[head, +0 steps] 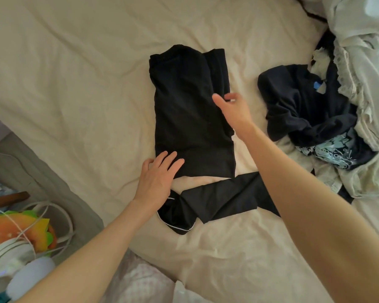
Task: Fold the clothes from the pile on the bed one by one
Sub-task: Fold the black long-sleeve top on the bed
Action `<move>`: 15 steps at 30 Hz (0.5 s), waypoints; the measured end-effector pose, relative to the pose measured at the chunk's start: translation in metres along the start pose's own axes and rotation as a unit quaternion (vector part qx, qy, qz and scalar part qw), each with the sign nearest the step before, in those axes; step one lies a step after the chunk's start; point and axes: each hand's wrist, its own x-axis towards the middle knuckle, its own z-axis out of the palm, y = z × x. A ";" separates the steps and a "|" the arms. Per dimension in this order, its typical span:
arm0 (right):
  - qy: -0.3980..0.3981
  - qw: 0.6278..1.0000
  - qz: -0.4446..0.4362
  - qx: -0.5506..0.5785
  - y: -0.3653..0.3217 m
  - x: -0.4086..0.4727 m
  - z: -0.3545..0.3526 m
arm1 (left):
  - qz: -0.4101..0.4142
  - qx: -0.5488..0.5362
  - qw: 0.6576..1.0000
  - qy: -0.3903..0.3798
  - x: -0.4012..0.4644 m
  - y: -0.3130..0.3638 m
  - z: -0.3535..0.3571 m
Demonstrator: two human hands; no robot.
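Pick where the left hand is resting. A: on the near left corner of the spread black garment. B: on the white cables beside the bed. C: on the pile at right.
A: the left hand lies flat, fingers straight, on the black garment's near left corner.

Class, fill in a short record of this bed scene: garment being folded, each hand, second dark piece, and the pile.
garment: black garment, laid flat mid-bed, partly folded
left hand: left hand, fingers straight, resting on the garment's near-left corner
right hand: right hand, at the garment's right edge; whether it grips is unclear
second piece: black piece with white piping, nearer the person
pile: clothes pile, at right
surface: cream bedsheet
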 end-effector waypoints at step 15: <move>0.095 0.994 -0.041 -0.030 -0.043 0.054 0.007 | 0.004 -0.018 0.999 0.031 -0.008 -0.002 0.006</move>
